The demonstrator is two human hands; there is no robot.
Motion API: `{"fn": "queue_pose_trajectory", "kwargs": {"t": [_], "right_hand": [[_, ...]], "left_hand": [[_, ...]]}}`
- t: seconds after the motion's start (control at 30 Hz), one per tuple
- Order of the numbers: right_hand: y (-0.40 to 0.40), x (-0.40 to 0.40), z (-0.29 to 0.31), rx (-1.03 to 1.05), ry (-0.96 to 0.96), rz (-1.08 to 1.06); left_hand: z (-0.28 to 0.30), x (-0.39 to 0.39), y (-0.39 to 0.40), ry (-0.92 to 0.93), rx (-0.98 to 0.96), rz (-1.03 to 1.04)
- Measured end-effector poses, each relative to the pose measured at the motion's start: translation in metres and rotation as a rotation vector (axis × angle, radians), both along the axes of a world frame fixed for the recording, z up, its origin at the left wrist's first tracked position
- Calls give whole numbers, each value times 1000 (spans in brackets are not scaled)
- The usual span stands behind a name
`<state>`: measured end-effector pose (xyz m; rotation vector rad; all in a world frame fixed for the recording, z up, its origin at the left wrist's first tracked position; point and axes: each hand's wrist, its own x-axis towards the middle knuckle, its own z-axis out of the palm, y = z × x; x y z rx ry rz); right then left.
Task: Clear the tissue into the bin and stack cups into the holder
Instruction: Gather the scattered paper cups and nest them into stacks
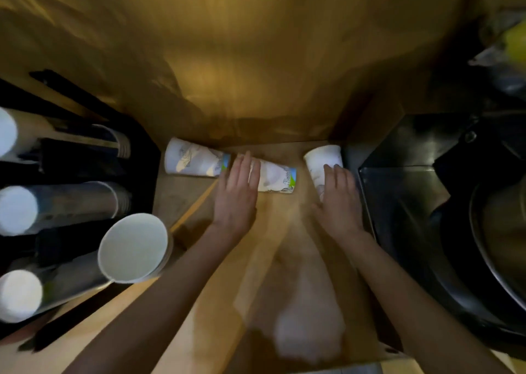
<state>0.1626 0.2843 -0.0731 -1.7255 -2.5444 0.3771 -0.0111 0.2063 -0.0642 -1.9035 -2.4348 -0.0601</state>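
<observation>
Three white printed paper cups lie on their sides along the back of the wooden counter: a left cup [193,158], a middle cup [277,178] and a right cup [323,161]. My left hand [237,193] rests flat with fingers spread over the wide end of the middle cup. My right hand [337,195] lies on the right cup, fingers on its side. The black cup holder [85,163] at the left has tubes with stacked cups. A blurred white tissue [308,333] lies near the counter's front edge.
An upright white cup [133,247] stands beside the holder, mouth toward me. A dark metal sink area [412,203] and a round bin or basin [498,245] lie to the right. A wooden wall rises behind the cups.
</observation>
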Motion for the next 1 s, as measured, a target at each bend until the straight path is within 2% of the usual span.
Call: {"fn": "queue_pose_trajectory", "kwargs": {"t": [0.1, 0.2, 0.3, 0.5, 0.73, 0.87, 1.0], "right_hand": [[5, -1, -12, -77, 69, -96], [7, -3, -22, -111, 59, -159], [8, -6, -26, -77, 41, -180], [1, -12, -20, -169, 169, -346], [-30, -5, -19, -291, 274, -398], [-49, 1, -16, -302, 297, -374], [-60, 3, -8, -394, 411, -457]], "left_hand": [[-13, -7, 26, 62, -107, -35], [-28, -10, 37, 150, -179, -49], [-36, -15, 38, 234, -121, -49], [-37, -25, 37, 235, 48, -155], [-33, -17, 28, 105, -104, -70], [-18, -7, 10, 195, -199, -37], [-4, 4, -12, -61, -440, 101]]}}
